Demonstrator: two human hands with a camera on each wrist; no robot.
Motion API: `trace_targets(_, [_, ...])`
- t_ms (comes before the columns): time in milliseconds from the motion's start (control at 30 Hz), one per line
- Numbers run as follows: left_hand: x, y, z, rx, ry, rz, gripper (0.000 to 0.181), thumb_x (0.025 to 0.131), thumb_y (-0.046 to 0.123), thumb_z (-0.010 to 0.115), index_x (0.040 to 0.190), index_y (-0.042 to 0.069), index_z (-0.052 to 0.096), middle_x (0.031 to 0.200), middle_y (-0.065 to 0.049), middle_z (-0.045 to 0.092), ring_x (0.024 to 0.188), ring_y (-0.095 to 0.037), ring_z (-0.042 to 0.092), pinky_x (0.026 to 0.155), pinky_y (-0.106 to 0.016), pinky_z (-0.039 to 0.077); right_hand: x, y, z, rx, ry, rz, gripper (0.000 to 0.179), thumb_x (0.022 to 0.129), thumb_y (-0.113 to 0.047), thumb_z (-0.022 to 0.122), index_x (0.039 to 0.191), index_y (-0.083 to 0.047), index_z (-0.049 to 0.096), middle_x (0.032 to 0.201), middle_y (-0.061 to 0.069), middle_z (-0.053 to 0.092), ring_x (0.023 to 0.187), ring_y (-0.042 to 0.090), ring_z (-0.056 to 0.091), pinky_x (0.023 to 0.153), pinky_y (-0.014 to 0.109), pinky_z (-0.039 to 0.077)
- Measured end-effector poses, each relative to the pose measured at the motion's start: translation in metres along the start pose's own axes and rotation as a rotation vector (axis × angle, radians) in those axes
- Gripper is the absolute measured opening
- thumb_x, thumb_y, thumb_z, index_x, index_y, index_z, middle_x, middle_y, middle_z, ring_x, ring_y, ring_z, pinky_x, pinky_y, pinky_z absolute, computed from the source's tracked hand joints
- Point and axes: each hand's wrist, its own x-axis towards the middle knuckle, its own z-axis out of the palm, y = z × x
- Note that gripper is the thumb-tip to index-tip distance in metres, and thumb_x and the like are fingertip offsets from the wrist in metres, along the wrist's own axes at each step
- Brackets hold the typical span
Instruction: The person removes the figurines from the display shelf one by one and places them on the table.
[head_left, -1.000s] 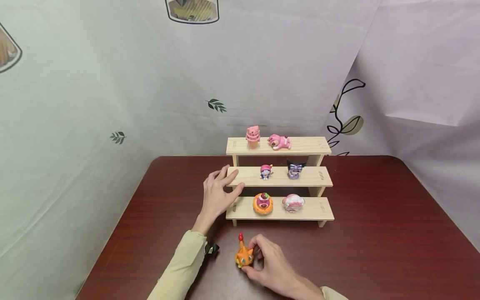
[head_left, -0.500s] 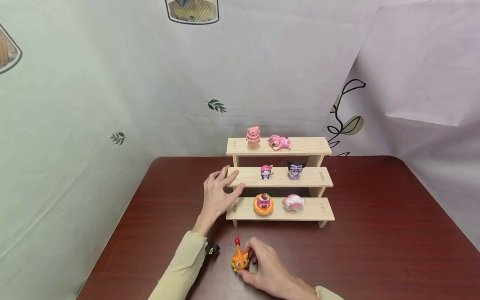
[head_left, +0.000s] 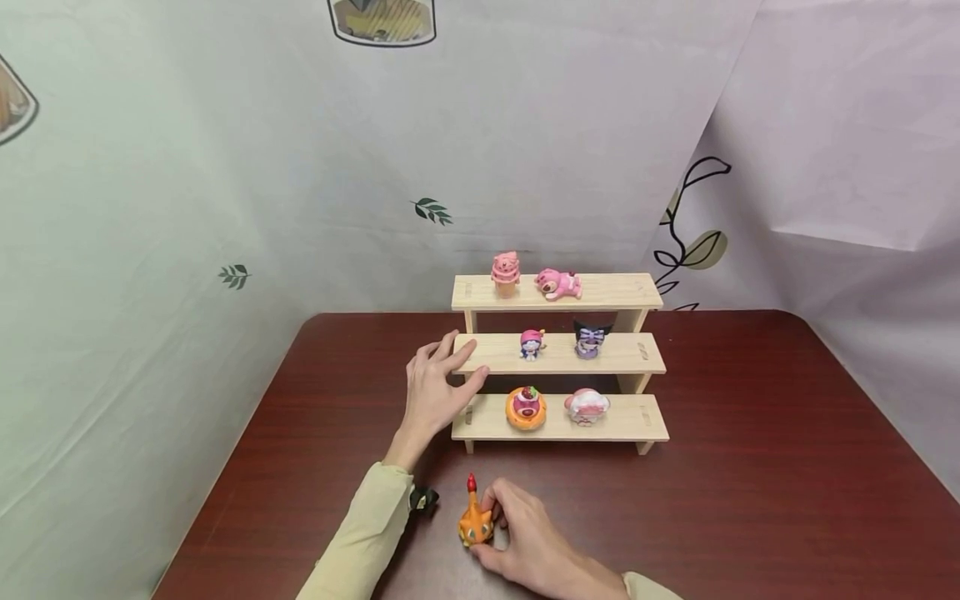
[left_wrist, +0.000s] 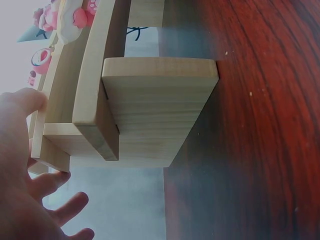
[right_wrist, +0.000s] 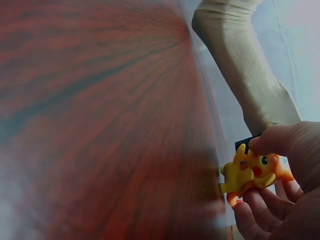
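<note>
In the head view my right hand (head_left: 532, 537) pinches a small orange toy figurine (head_left: 475, 527) with a red-tipped tail, low over the front of the table. The right wrist view shows its yellow front (right_wrist: 239, 175) between the thumb and fingers. At the left end of the wooden three-tier display shelf (head_left: 495, 354), my left hand (head_left: 435, 392) grips the middle board, thumb at its front edge. The left wrist view has the thumb (left_wrist: 30, 100) against the board, with the lower fingers (left_wrist: 72, 207) spread beyond its end.
Two pink figurines, one an ice-cream shape (head_left: 506, 273), one lying down (head_left: 558, 284), are on the top tier. A pink-capped figurine (head_left: 531, 343) and a purple one (head_left: 589, 340) share the middle. An orange round one (head_left: 526, 407) and a pink-white one (head_left: 587, 406) occupy the bottom.
My right hand has shifted slightly left and towards me with the orange figurine, its red tail tip lower in the view. My left hand stays on the shelf.
</note>
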Motion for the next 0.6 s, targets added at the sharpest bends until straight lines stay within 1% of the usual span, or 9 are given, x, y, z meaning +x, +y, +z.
trace_targets(133, [-0.0001,0.0000,-0.0004,-0.004,-0.003,-0.005,0.050,0.086,0.039,0.073,0.129,0.013,0.071,0.142,-0.016,0.055,0.122,-0.043,0.047,0.100,-0.065,0.027,0.0016,-0.0015,0.0007,-0.015,-0.003,0.007,0.051,0.065,-0.007,0.091,0.096,-0.014,0.051,0.091,-0.013,0.050,0.078,0.002,0.053,0.065,0.015,0.046])
trace_targets(367, [-0.0005,0.0001,-0.0006,-0.005,-0.006,-0.009,0.051,0.086,0.040,0.073,0.129,0.012,0.070,0.142,-0.017,0.055,0.122,-0.042,0.047,0.100,-0.064,0.027,0.0037,-0.0041,0.0006,-0.039,-0.021,0.043,0.049,0.068,-0.009,0.091,0.097,-0.016,0.051,0.091,-0.013,0.050,0.081,0.002,0.053,0.068,0.017,0.046])
trace_targets(600, [-0.0003,0.0009,-0.0007,-0.008,-0.009,-0.014,0.051,0.086,0.040,0.074,0.129,0.013,0.070,0.143,-0.016,0.055,0.123,-0.043,0.047,0.101,-0.065,0.026,0.0042,-0.0044,0.0009,-0.098,-0.030,0.025,0.050,0.069,-0.013,0.091,0.097,-0.016,0.050,0.093,-0.015,0.048,0.083,0.002,0.050,0.071,0.018,0.044])
